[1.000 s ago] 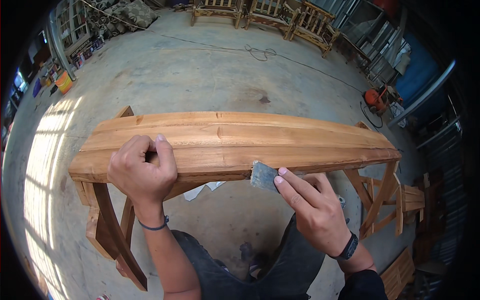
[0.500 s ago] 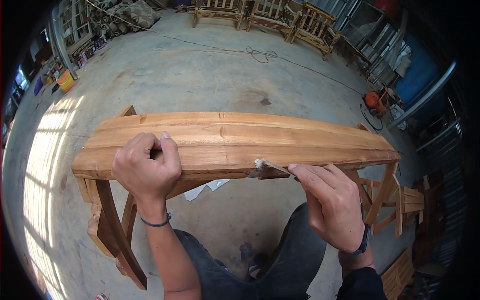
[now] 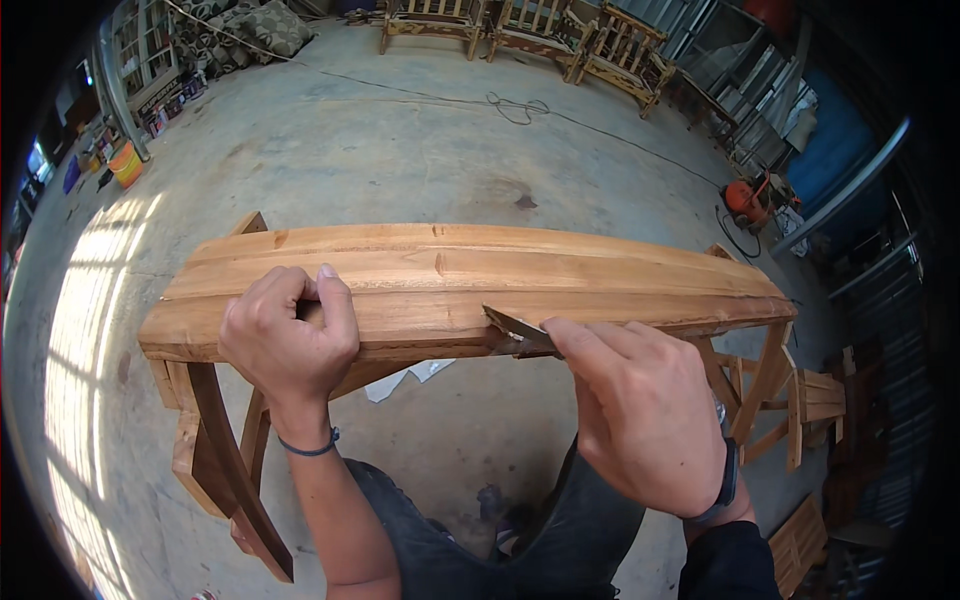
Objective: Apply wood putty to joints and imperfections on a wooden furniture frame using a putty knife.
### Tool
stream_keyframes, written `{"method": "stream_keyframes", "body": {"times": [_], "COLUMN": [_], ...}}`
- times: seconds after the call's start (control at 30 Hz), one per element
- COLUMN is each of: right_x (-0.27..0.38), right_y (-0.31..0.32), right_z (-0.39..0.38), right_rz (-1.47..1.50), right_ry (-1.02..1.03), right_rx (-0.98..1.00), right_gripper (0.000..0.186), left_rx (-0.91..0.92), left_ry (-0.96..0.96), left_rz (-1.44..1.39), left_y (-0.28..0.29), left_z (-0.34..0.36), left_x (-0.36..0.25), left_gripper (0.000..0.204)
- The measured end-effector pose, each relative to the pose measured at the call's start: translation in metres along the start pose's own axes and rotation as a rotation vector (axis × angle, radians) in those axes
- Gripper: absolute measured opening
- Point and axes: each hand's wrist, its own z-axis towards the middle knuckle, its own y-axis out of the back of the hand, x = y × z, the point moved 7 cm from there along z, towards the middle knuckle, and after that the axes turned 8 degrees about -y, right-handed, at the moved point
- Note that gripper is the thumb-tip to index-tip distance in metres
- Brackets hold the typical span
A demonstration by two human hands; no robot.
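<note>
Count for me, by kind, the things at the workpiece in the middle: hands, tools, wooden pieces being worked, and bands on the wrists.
Hands: 2, the left hand and the right hand
Tools: 1, a flat scraper blade
Wooden workpieces: 1, the long wooden top
Wrist bands: 2, a thin band and a dark watch band
Total: 6

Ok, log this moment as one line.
left hand: grips wooden bench top | right hand: presses scraper blade to front edge
</note>
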Motion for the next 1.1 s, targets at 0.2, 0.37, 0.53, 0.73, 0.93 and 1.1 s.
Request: {"method": "stream_keyframes", "body": {"times": [0.2,0.37,0.53,0.73,0.93,1.1], "right_x": [-0.02,0.002,-0.014,-0.02,-0.005,0.001], "right_y": [-0.001,-0.006,0.01,-0.002,-0.01,-0.019], "right_z": [0.0,-0.003,0.0,-0.022,-0.023,-0.019], "right_rz": [0.012,0.038,0.062,-0.198,-0.26,-0.356], "right_ry": [-0.079,0.01,0.009,0.221,0.257,0.292], "right_rx": [-0.048,-0.082,-0.086,-0.107,-0.139,-0.111], "right_gripper": [0.035,0.033,0.038,0.046,0.04,0.038], "left_rx": [-0.007,0.007,-0.005,-0.052,-0.043,-0.039], "left_ry": [-0.015,-0.036,-0.041,-0.034,-0.021,-0.007], "left_rz": [-0.005,-0.006,0.01,-0.006,0.005,0.006], "left_y": [-0.001,-0.001,-0.002,-0.001,-0.002,-0.005], "left_z": [0.0,-0.001,-0.003,-0.003,-0.003,-0.004], "left_x": [-0.003,-0.002,-0.001,0.0,0.001,0.002], "left_gripper": [0.028,0.033,0.033,0.028,0.028,0.028]}}
